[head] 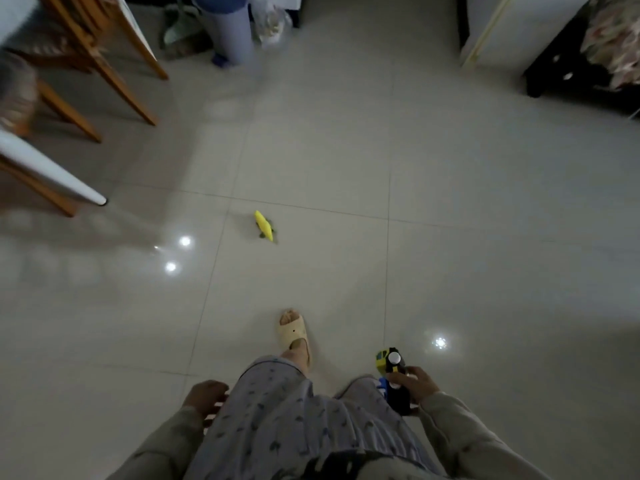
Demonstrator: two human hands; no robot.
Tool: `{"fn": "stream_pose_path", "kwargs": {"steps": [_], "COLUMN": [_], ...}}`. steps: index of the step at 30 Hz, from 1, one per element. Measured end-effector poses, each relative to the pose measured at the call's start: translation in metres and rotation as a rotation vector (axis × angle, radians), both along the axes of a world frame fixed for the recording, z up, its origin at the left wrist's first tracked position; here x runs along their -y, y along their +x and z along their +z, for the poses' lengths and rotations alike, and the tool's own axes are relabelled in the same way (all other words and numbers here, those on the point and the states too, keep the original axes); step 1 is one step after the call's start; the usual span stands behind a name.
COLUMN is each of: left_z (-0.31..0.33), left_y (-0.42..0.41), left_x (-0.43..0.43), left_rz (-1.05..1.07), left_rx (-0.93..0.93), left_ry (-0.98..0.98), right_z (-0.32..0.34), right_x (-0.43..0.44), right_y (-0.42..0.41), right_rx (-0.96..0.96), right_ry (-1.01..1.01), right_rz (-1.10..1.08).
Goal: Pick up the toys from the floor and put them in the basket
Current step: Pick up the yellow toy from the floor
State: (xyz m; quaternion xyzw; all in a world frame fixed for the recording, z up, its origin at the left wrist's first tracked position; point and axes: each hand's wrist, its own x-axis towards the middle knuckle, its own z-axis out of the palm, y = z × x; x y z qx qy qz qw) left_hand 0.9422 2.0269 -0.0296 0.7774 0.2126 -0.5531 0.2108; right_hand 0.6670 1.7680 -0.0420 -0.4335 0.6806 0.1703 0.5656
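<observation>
At the far left, wooden chair legs (pixel 114 81) and a white leg (pixel 52 168) stick out over the tiled floor (pixel 450 237). The chairs are cut off by the edge, and that corner is blurry. Behind them, at the top, stands a gray-blue bin (pixel 232 32) with its top cut off, and a clear bag (pixel 272 26) sits beside it. What is in the bag is too blurry to tell.

Low down, the left hand (pixel 204 398) hangs by the leg with nothing in it, fingers loosely apart. Farther ahead, a yellow toy (pixel 265 226) lies alone on the floor, well apart from both hands. It is small, and its shape is hard to make out.

In the middle, one foot in a pale slipper (pixel 294 332) steps forward. The other foot is hidden under the patterned pants (pixel 277 410).

To the right, the right hand (pixel 417 384) has its grip closed around a toy truck (pixel 393 375) that is yellow, black and blue. The fingers cover part of it. At the top right, a white cabinet (pixel 519 26) and a dark stand (pixel 554 71) with flowered cloth are cut off. No basket shows anywhere.
</observation>
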Motion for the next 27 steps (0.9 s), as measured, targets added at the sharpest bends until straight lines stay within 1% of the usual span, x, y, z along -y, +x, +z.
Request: {"fn": "stream_pose_path", "kwargs": {"steps": [3, 7, 11, 13, 16, 20, 23, 27], "left_z": [0.013, 0.026, 0.027, 0.024, 0.017, 0.008, 0.002, -0.012], "left_y": [0.047, 0.102, 0.145, 0.162, 0.179, 0.185, 0.19, 0.216], "left_x": [0.052, 0.113, 0.156, 0.169, 0.176, 0.167, 0.167, 0.199], "left_rz": [-0.003, -0.105, -0.139, -0.114, -0.025, 0.078, 0.125, 0.235], "left_rx": [0.02, 0.094, 0.101, 0.098, 0.071, 0.011, -0.042, 0.003], "left_ry": [-0.109, -0.211, -0.261, -0.272, -0.245, -0.084, 0.024, 0.003], "right_z": [0.0, 0.005, 0.003, 0.0, -0.007, -0.01, -0.01, -0.017], "right_x": [0.027, 0.066, 0.108, 0.128, 0.163, 0.211, 0.245, 0.281], "right_y": [0.031, 0.071, 0.117, 0.145, 0.192, 0.259, 0.3, 0.338], "right_rx": [-0.026, -0.05, -0.051, -0.051, -0.046, 0.002, -0.002, -0.016], "right_ry": [-0.026, -0.061, -0.039, -0.03, -0.016, -0.007, 0.019, 0.004], "right_rz": [-0.025, -0.038, -0.045, 0.023, 0.118, 0.246, 0.321, 0.428]}}
